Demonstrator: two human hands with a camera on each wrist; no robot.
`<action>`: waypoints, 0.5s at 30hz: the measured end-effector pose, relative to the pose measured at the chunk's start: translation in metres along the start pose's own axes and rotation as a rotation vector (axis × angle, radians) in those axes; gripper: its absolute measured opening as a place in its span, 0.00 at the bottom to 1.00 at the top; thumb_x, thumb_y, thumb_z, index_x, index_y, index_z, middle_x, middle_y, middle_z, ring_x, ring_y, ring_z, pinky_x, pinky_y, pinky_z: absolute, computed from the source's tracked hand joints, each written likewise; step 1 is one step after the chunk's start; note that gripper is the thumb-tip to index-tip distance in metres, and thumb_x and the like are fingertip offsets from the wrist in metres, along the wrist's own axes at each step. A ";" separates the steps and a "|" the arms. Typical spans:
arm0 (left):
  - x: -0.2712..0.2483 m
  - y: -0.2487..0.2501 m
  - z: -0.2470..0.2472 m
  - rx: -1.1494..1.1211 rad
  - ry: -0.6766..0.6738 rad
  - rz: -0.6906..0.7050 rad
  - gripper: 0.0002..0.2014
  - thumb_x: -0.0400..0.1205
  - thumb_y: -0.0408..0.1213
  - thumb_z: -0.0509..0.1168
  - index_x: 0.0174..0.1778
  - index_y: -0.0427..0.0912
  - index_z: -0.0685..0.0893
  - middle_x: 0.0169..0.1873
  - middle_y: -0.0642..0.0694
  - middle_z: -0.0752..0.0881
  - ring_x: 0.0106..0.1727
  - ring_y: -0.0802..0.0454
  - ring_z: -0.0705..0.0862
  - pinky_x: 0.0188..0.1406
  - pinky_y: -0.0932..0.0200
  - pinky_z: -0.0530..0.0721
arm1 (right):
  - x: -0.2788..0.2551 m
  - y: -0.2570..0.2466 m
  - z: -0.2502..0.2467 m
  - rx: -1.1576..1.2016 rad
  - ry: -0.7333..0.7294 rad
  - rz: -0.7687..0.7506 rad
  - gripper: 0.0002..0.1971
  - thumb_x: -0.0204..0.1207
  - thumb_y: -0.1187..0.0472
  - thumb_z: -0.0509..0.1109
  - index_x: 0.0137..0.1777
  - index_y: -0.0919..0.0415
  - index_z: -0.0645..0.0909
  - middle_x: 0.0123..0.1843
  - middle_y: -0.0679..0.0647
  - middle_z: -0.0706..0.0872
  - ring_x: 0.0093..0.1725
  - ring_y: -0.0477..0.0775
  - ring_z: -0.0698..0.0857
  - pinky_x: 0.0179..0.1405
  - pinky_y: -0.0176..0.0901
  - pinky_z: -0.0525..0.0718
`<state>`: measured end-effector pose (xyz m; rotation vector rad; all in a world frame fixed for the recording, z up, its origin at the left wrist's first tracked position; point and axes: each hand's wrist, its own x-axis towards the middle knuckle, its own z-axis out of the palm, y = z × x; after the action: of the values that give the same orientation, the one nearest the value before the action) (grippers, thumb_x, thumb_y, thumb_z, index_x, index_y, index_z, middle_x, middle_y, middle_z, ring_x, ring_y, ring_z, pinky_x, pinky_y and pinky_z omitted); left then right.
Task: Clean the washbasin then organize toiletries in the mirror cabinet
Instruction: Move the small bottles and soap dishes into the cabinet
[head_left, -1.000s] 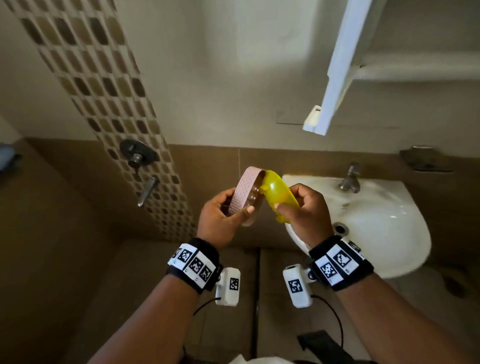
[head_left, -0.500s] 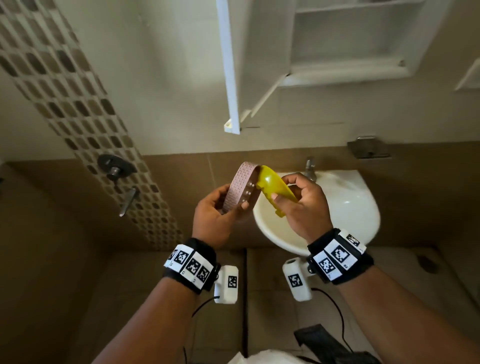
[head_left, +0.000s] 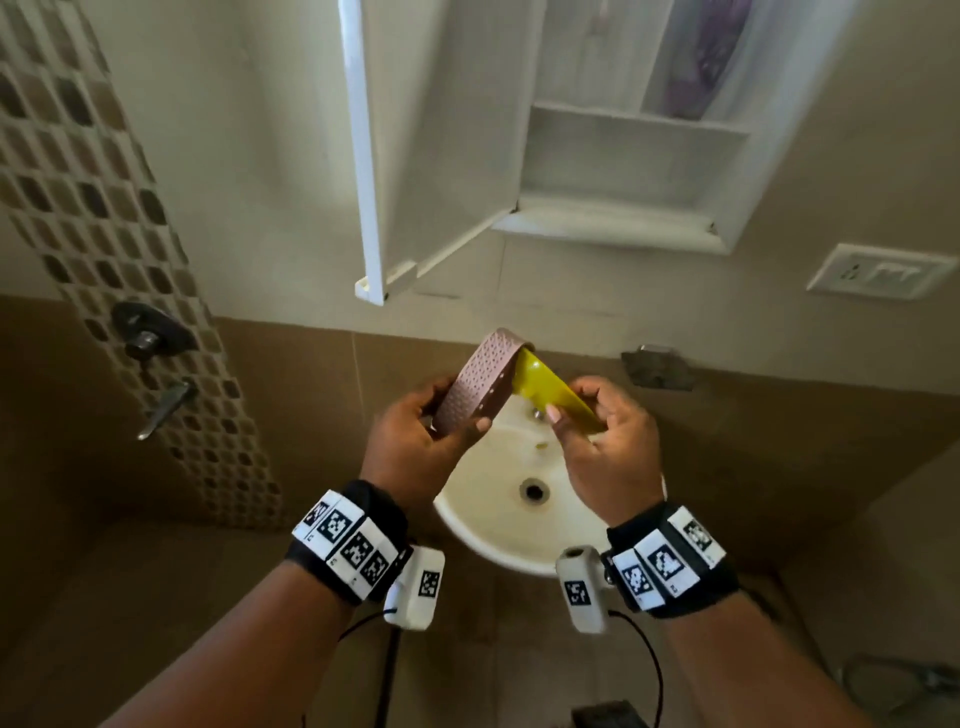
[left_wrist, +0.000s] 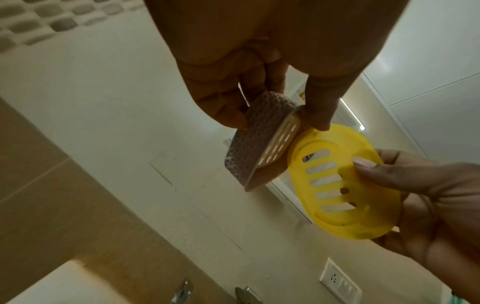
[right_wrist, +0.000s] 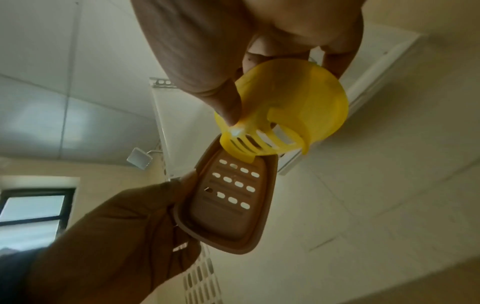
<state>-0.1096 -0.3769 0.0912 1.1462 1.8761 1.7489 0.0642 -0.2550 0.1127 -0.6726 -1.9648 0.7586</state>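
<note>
My left hand (head_left: 431, 421) grips a pinkish-brown perforated soap dish (head_left: 475, 387) by its rim, standing on edge. In my right hand (head_left: 597, 431) a yellow slotted soap dish (head_left: 550, 397) is pinched, its end touching the pink one. Both are held above the white washbasin (head_left: 488, 525). The left wrist view shows the pink dish (left_wrist: 259, 139) beside the yellow dish (left_wrist: 337, 185). From the right wrist, the yellow dish (right_wrist: 298, 107) meets the pink dish (right_wrist: 228, 201). The mirror cabinet (head_left: 623, 218) hangs open above, its lower shelf bare.
The cabinet door (head_left: 363, 156) swings out to the left above my hands. A purple item (head_left: 711, 57) stands on the upper shelf. A wall socket (head_left: 878, 270) is at the right, a shower valve (head_left: 148, 332) on the tiled strip at the left.
My view and both hands have shifted right, so the dishes now hang over the basin and the cabinet's shelves show. Both hands keep their hold.
</note>
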 end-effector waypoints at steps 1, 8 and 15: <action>0.009 0.002 0.013 0.001 0.023 0.013 0.25 0.75 0.39 0.82 0.63 0.64 0.81 0.49 0.70 0.86 0.50 0.67 0.89 0.46 0.72 0.87 | 0.013 0.009 -0.007 -0.038 -0.006 -0.046 0.09 0.77 0.60 0.77 0.51 0.45 0.83 0.41 0.38 0.87 0.42 0.40 0.85 0.38 0.27 0.78; 0.079 0.031 0.099 -0.024 0.173 0.219 0.20 0.80 0.47 0.77 0.62 0.76 0.82 0.55 0.67 0.88 0.57 0.61 0.88 0.46 0.62 0.90 | 0.099 0.076 -0.059 -0.045 0.016 -0.225 0.08 0.80 0.56 0.72 0.57 0.53 0.84 0.46 0.42 0.87 0.46 0.40 0.84 0.41 0.32 0.82; 0.127 0.041 0.143 0.188 0.386 0.412 0.23 0.81 0.55 0.69 0.73 0.57 0.82 0.54 0.60 0.85 0.54 0.55 0.85 0.49 0.59 0.86 | 0.171 0.116 -0.092 -0.133 0.105 -0.370 0.11 0.77 0.50 0.69 0.58 0.48 0.85 0.49 0.37 0.83 0.48 0.56 0.86 0.51 0.66 0.84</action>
<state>-0.0733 -0.1905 0.1375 1.4300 2.1817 2.1809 0.0864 -0.0345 0.1587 -0.3982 -1.9775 0.3631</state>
